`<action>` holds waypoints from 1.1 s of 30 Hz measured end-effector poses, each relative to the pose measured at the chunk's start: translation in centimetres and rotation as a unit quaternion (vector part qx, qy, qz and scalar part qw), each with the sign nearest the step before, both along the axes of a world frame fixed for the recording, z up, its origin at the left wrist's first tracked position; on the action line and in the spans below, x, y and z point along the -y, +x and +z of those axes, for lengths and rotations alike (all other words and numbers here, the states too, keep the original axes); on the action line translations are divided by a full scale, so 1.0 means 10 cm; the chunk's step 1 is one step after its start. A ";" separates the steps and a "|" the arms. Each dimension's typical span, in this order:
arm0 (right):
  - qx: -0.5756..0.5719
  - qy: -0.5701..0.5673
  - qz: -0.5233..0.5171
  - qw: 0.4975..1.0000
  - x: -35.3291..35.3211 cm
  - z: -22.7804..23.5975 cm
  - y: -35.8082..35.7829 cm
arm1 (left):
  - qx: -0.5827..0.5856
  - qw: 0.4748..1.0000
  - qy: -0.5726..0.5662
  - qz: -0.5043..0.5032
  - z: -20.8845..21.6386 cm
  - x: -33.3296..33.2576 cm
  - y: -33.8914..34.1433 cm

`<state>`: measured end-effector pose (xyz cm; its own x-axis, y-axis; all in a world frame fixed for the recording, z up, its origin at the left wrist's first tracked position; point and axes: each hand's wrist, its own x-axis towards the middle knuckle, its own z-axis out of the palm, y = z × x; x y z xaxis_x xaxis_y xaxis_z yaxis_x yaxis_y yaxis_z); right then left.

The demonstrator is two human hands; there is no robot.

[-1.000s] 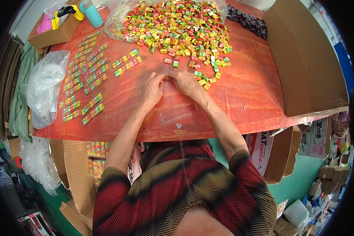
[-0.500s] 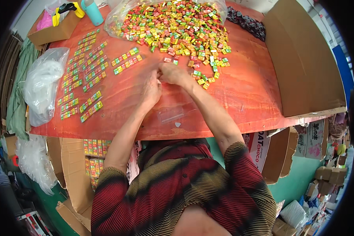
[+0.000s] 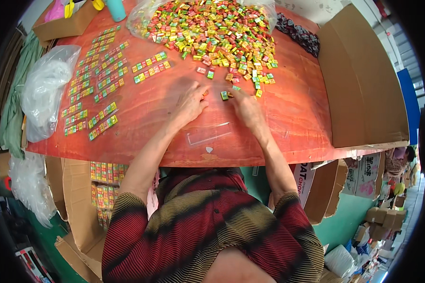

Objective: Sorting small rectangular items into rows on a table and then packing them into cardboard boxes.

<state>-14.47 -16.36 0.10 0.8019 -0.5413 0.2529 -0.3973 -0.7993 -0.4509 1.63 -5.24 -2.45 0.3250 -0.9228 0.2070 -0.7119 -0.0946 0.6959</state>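
Over the middle of the red table, my left hand (image 3: 190, 104) is closed with its fingers curled round a small orange-red box (image 3: 205, 94), partly hidden by the fingertips. To its right, my right hand (image 3: 248, 109) reaches down with bent fingers pinching at a small box beside a green-and-yellow box (image 3: 224, 95); the fingers cover most of what they touch. Just beyond both hands lie a red box (image 3: 201, 70) and a green box (image 3: 210, 74). A clear plastic tray (image 3: 210, 134) rests on the table nearer to me.
A large heap of small colourful boxes (image 3: 212, 33) spills from a clear bag at the back. Rows of filled strips (image 3: 111, 75) cover the table's left side, beside a plastic bag (image 3: 49, 94). A tall cardboard box (image 3: 363, 85) stands right. Below the edge, an open carton (image 3: 80, 203) holds packed strips.
My hands were together near the heap's front edge; now they are apart. The right hand has moved right to the loose boxes, and the left has come slightly nearer to me.
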 end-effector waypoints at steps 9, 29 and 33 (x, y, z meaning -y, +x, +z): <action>-0.044 -0.033 -0.053 0.997 -0.17 -0.24 0.09 | 0.052 0.997 0.061 -0.006 0.11 0.11 -0.13; 0.045 0.028 -0.066 0.996 -0.41 0.04 -0.04 | 0.005 0.998 0.023 -0.062 0.11 -0.25 -0.13; 0.115 -0.039 0.000 0.993 -0.58 -0.05 0.28 | -0.037 0.995 0.082 -0.044 0.15 -0.37 0.06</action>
